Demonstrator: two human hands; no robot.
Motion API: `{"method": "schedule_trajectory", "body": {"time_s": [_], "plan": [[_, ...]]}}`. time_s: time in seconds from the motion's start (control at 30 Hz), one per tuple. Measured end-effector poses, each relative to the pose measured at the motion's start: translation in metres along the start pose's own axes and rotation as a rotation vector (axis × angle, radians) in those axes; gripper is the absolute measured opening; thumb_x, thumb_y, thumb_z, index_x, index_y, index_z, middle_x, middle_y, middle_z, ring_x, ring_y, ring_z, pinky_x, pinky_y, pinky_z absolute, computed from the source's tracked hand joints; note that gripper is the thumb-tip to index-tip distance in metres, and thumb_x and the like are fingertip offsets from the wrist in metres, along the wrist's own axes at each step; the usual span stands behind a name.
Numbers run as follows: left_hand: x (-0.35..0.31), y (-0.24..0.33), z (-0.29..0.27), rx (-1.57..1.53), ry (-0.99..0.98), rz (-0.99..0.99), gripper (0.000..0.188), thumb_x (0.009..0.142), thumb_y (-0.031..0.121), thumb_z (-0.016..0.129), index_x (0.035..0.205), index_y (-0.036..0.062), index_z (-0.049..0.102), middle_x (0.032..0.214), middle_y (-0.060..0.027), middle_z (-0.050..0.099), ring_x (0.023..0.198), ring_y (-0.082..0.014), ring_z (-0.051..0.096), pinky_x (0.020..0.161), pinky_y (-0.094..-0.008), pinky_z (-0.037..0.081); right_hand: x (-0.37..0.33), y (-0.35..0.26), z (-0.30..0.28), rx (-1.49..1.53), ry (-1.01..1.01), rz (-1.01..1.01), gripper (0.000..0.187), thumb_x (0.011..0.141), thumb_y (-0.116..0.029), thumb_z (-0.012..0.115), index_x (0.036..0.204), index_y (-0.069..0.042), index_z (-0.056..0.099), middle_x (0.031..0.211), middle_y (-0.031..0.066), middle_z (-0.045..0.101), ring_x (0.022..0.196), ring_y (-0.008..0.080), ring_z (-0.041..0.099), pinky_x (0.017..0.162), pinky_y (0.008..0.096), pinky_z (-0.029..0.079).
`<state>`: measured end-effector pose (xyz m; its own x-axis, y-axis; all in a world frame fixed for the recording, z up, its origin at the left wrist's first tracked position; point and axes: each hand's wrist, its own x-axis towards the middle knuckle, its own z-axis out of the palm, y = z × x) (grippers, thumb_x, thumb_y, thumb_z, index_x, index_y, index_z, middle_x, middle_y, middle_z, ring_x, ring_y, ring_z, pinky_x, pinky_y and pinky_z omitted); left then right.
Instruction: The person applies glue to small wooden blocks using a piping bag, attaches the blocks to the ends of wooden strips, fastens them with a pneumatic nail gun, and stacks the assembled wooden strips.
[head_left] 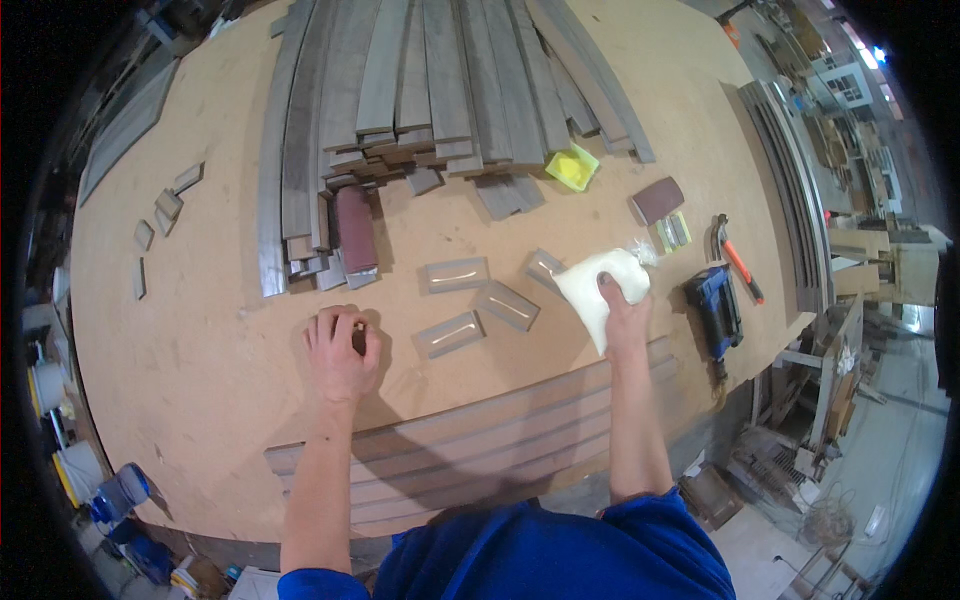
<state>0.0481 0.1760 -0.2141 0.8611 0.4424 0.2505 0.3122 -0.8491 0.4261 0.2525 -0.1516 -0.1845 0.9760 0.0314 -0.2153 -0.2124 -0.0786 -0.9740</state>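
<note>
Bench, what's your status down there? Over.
Right-hand grip on soft white bag; left-hand grip curled, contents unclear. Three grey rectangular blocks bear pale glossy streaks. Bag partly hides fourth grey block.

Bag (578, 290): under right thumb (608, 290). Small blocks (508, 305): on table (200, 350), between left fingers (328, 325) and right thumb. Planks (400, 70): beyond left fingers. Hammer (740, 262), handheld tool (712, 310): right of right thumb.

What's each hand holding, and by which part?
Right hand: white-filled plastic bag, by its lower right side, thumb on top. Left hand: cannot tell whether it grips the dark object.
</note>
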Motion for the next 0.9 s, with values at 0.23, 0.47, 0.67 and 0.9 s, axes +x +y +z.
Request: {"method": "schedule_trajectory", "body": {"time_s": [0.23, 0.47, 0.67, 0.9], "plan": [[-0.002, 0.001, -0.004, 0.019, -0.032, -0.033, 0.016, 0.084, 0.017, 0.072, 0.099, 0.0139, 0.065, 0.113, -0.0064, 0.061, 0.111, -0.0291, 0.057, 0.096, -0.0479, 0.043, -0.051, -0.052, -0.002, 0.934, -0.238, 0.145, 0.074, 0.089, -0.049, 0.066, 0.152, -0.018, 0.045, 0.142, 0.0162, 0.058, 0.12, 0.0334, 0.065, 0.075, 0.051, 0.062], [-0.001, 0.0, -0.001, 0.004, -0.028, -0.028, 0.018, 0.084, 0.018, 0.072, 0.101, 0.0152, 0.065, 0.113, -0.0055, 0.061, 0.111, -0.0291, 0.057, 0.096, -0.0473, 0.044, -0.041, -0.02, -0.006, 0.868, -0.321, 0.386, 0.07, 0.088, -0.065, 0.063, 0.144, -0.025, 0.051, 0.132, 0.0086, 0.062, 0.1, 0.0247, 0.066, 0.048, 0.032, 0.047], [-0.004, -0.007, 0.003, 0.014, -0.015, -0.018, 0.02, 0.082, 0.02, 0.073, 0.101, 0.0159, 0.066, 0.113, -0.0052, 0.061, 0.11, -0.0294, 0.057, 0.095, -0.047, 0.043, -0.033, -0.013, 0.041, 0.498, -0.246, 0.321, 0.065, 0.097, -0.06, 0.058, 0.14, -0.011, 0.051, 0.12, 0.0093, 0.068, 0.089, 0.0223, 0.072, 0.049, 0.0313, 0.054], [-0.004, -0.005, 0.002, -0.025, -0.047, -0.056, 0.02, 0.083, 0.021, 0.072, 0.101, 0.015, 0.066, 0.113, -0.0061, 0.061, 0.111, -0.0305, 0.056, 0.098, -0.0481, 0.043, -0.04, 0.011, 0.057, 0.349, -0.397, 0.168, 0.056, 0.098, -0.04, 0.067, 0.139, -0.006, 0.052, 0.12, 0.009, 0.068, 0.102, 0.0225, 0.071, 0.072, 0.0368, 0.062]]}}
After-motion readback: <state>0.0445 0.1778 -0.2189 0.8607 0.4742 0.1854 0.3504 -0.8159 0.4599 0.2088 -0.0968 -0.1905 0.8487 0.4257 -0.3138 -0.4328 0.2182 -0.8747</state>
